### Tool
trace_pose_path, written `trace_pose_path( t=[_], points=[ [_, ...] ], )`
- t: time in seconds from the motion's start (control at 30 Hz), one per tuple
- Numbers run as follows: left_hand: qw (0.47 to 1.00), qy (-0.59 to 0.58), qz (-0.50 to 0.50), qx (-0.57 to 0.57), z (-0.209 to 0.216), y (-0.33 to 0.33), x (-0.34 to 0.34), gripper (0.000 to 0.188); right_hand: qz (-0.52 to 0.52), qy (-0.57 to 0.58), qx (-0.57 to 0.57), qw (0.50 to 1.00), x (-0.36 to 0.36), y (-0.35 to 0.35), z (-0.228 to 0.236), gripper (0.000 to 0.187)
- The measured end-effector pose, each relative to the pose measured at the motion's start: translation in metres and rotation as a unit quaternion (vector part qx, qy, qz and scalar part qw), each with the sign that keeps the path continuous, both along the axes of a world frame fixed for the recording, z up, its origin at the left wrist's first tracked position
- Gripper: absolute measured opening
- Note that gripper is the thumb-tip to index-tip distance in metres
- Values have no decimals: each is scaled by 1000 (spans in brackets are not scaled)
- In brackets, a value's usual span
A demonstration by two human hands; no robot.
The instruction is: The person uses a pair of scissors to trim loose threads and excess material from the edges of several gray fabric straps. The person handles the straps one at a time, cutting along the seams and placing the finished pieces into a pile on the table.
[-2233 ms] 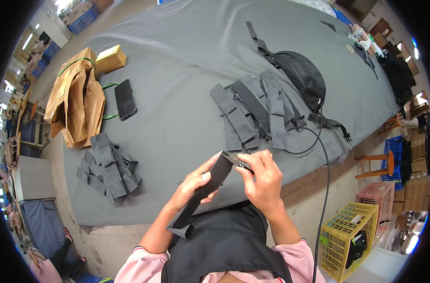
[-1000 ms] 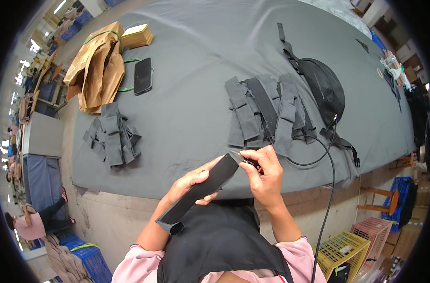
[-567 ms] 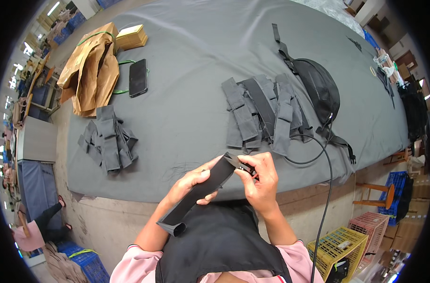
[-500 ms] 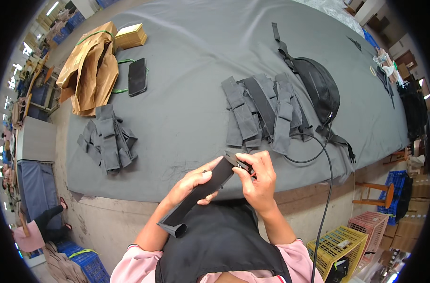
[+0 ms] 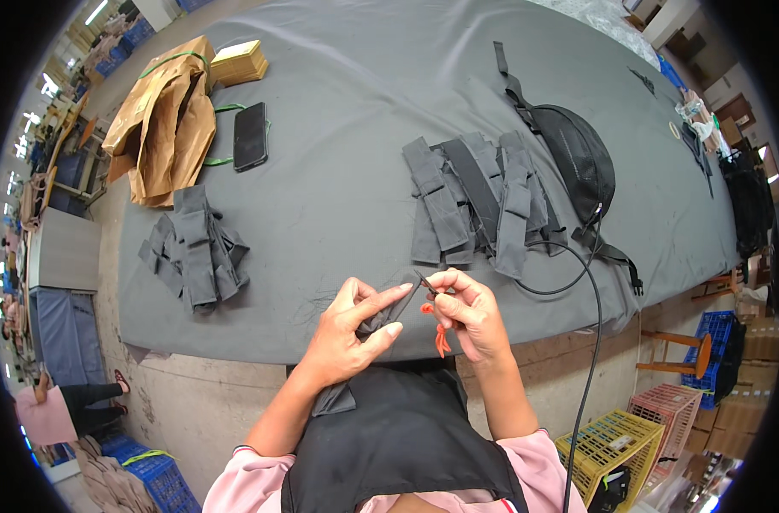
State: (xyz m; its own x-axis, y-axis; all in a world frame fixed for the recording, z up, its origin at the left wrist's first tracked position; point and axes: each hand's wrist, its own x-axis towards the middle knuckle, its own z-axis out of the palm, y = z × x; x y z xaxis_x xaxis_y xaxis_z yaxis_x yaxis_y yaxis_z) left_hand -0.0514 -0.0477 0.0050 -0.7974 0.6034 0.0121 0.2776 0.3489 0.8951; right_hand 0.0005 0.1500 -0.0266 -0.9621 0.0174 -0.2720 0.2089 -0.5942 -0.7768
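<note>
My left hand (image 5: 353,335) is closed on a dark grey fabric strip (image 5: 398,313), whose lower end (image 5: 334,399) hangs below the wrist against the black apron. Between the fingers of my right hand (image 5: 471,316) sits a small pair of black thread snips (image 5: 425,283), with a red-orange tie (image 5: 442,339) dangling from it. The tips of the snips are at the strip's upper end; whether the blades touch it I cannot tell. Beyond my hands lies a pile of similar grey strips (image 5: 441,214), and a smaller pile (image 5: 200,248) rests to the left.
A grey cloth covers the table (image 5: 338,171). On it are a brown paper bag (image 5: 163,128), a stack of yellow cards (image 5: 239,64), a phone (image 5: 250,137) and a black waist bag (image 5: 578,158). A black cable (image 5: 596,342) runs down beside my right arm. Yellow crate (image 5: 616,445) at lower right.
My left hand has turned, its back now upward over the strip, which is more bunched and seen edge-on. The snips have turned in my right hand, bringing the red-orange tie into sight.
</note>
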Motion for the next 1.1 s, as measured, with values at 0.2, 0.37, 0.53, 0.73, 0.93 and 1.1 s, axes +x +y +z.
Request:
trace_pose_path(
  t=[0.2,0.37,0.53,0.73,0.93,1.1],
  points=[
    [989,109,47,-89,11,1,4,51,-11,8,82,997,4,2,0,20],
    [973,189,59,-116,11,1,5,52,-57,72,291,952,7,-2,11,19],
    [969,214,58,-109,10,1,6,53,-28,18,212,977,9,4,9,16],
    [958,251,64,-121,10,0,5,52,-91,96,416,900,11,-5,18,17],
    [938,302,71,-157,10,0,6,50,-125,135,627,757,16,-14,30,21],
    [930,316,67,-172,10,-1,6,50,-114,144,672,717,14,-17,28,21]
  ],
)
